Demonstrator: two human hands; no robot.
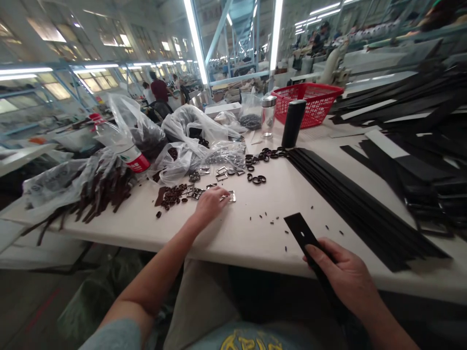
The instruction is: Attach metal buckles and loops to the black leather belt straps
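Observation:
My right hand (341,270) is closed round a black strap (299,227), thumb on top; the strap's end has a small slot and points up and left over the table edge. My left hand (212,201) reaches over the table, its fingertips on a metal buckle (232,196). More metal buckles (221,173) lie just beyond and to the left of it. Black loops (256,179) sit in a loose group behind the hands. Small dark pieces (272,222) are scattered between my hands. Brown round pieces (173,196) are heaped left of my left hand.
Long black straps (350,204) lie stacked at the right, with a larger pile (419,116) beyond. A red basket (310,104), a black cylinder (294,124) and a glass jar (268,116) stand at the back. Plastic bags (193,126), a bottle (127,153) and brown strips (105,182) fill the left.

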